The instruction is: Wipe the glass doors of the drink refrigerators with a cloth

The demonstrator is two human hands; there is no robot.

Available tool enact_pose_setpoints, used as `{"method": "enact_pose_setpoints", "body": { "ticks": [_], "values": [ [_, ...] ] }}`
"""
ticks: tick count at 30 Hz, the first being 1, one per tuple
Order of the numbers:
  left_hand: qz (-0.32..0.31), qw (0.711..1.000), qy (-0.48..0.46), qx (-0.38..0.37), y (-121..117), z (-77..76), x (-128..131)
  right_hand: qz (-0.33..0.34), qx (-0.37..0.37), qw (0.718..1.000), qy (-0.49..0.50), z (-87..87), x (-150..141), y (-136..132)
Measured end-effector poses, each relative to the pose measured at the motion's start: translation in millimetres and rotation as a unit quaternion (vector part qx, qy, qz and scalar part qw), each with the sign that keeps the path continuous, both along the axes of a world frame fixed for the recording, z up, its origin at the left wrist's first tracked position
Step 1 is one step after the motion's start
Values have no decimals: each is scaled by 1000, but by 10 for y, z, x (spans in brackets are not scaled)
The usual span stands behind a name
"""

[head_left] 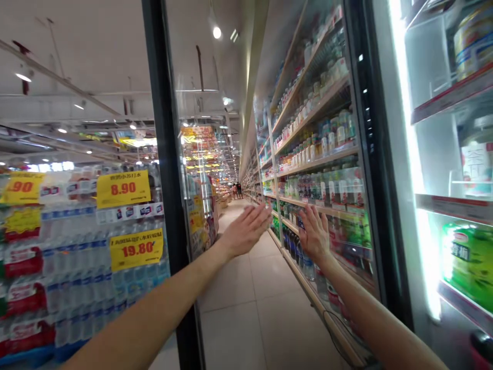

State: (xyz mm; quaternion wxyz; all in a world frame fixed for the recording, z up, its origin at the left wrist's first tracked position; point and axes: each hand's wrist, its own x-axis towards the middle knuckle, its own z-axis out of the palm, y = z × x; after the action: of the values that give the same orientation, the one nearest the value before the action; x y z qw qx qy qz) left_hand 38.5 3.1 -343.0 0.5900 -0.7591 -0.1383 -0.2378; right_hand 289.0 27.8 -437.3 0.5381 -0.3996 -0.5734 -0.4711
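Observation:
My left hand [248, 228] reaches forward near the middle of the view, its fingers stretched out and close side by side. Facing it on the right, my right hand [316, 235] is raised with its fingers spread. Neither one holds anything. Both are in front of the glass door [227, 277], a tall pane between a black frame bar [166, 123] on the left and another black bar [375, 133] on the right. I cannot tell whether the palms touch the glass. Rows of drinks on shelves [319, 149] show behind my right hand.
At right a lit cooler [427, 169] holds cartons and a green pack [468, 262]. Stacked water bottles [80, 257] with yellow price signs [136, 249] stand at left. A tiled aisle [239, 303] runs ahead, with people [236, 190] far off. A cable [335, 334] lies low at right.

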Motion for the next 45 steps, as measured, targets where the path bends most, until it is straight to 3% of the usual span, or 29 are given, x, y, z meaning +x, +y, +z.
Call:
{"method": "enact_pose_setpoints", "body": {
  "ticks": [3, 5, 7, 9, 11, 13, 17, 19, 21, 24, 26, 28, 30, 32, 34, 36, 38, 40, 43, 45],
  "values": [
    [-7, 990, -139, 13, 36, 197, -19, -3, -2, 1000, -1, -7, 4, 1],
    [-8, 979, -202, 14, 56, 239, 0, -6, -7, 1000, 5, -10, 1, -1],
    [-15, 988, -154, 15, 54, 132, 59, -7, -14, 1000, 12, -9, -4, -5],
    [-19, 999, -34, 8, 38, -37, 120, -6, -15, 1000, 11, -6, -7, -9],
    [-13, 999, 44, -4, 31, -114, 136, -8, -14, 1000, 11, -3, -3, -9],
    [-7, 1000, 12, -7, 42, -19, 90, -10, -13, 1000, 11, -5, 5, -4],
    [-11, 983, -183, 1, 77, 283, -76, -8, -19, 1000, 14, -16, 15, 7],
    [-9, 987, -160, -7, 55, 184, -129, -7, -22, 1000, 17, -18, 14, 7],
    [-8, 999, -28, -21, -5, -97, -164, -5, -21, 1000, 16, -17, 12, 1],
    [-8, 981, 186, -45, -100, -472, -236, -3, -21, 1000, 14, -11, 11, -11],
    [-7, 972, 227, -55, -129, -463, -312, 0, -24, 1000, 18, -9, 14, -14],
    [-5, 988, 147, -53, -123, -268, -399, 4, -25, 999, 20, -12, 18, -9],
    [5, 998, -43, -36, -96, -75, -478, 5, -27, 999, 22, -19, 21, 5],
    [12, 988, -154, -21, -72, -59, -532, 5, -29, 999, 20, -29, 20, 18],
    [11, 995, -93, -24, -71, -244, -560, 4, -29, 999, 22, -37, 14, 25],
    [4, 997, 64, -39, -83, -486, -576, 4, -23, 999, 22, -41, 6, 20],
    [-1, 985, 163, -50, -93, -611, -593, 5, -19, 1000, 24, -41, 0, 9],
    [2, 992, 120, -51, -94, -568, -614, 6, -20, 999, 25, -38, -4, -2],
    [8, 996, -84, -33, -86, -412, -623, 10, -21, 999, 24, -36, -7, -7],
    [6, 996, -81, -30, -88, -408, -584, 12, -21, 999, 36, -42, -4, -3]
  ]
}}
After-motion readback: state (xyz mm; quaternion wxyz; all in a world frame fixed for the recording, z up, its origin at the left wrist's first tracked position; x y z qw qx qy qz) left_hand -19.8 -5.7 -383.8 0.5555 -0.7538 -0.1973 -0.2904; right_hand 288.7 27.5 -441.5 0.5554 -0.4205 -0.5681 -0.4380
